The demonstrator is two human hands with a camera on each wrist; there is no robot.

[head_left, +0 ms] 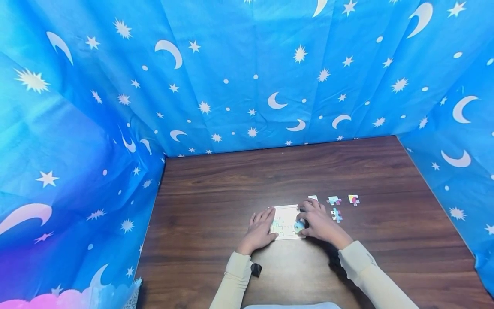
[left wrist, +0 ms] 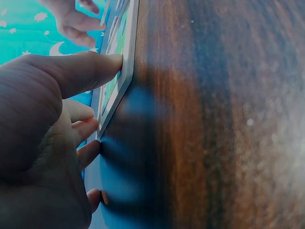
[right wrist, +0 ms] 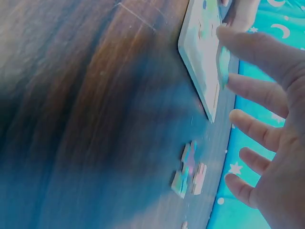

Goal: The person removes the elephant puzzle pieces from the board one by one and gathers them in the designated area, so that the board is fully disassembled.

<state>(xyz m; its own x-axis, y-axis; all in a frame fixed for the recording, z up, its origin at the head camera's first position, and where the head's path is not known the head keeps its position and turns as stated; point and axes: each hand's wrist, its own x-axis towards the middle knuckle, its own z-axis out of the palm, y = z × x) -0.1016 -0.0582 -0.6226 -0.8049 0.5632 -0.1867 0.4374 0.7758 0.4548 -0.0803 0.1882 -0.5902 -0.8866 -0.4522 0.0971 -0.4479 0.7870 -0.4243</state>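
A shallow puzzle tray (head_left: 287, 212) lies on the table with several joined pieces (head_left: 278, 226) in its lower left part. My left hand (head_left: 259, 231) rests at the tray's left side. In the left wrist view, its thumb (left wrist: 95, 71) touches the rim and its other fingers reach along the side. Over the tray's right part, my right hand (head_left: 318, 223) pinches a puzzle piece (right wrist: 222, 67) between thumb and index finger. The right wrist view shows the piece tilted above the tray; its other fingers are spread.
Loose puzzle pieces lie right of the tray: one partly hidden behind the right hand (head_left: 313, 198), others farther right (head_left: 333, 200), (head_left: 353, 199), (head_left: 336, 215). A small black object (head_left: 256, 269) is beside the left sleeve. Blue star-patterned cloth (head_left: 231, 107) surrounds the wooden table (head_left: 216, 184).
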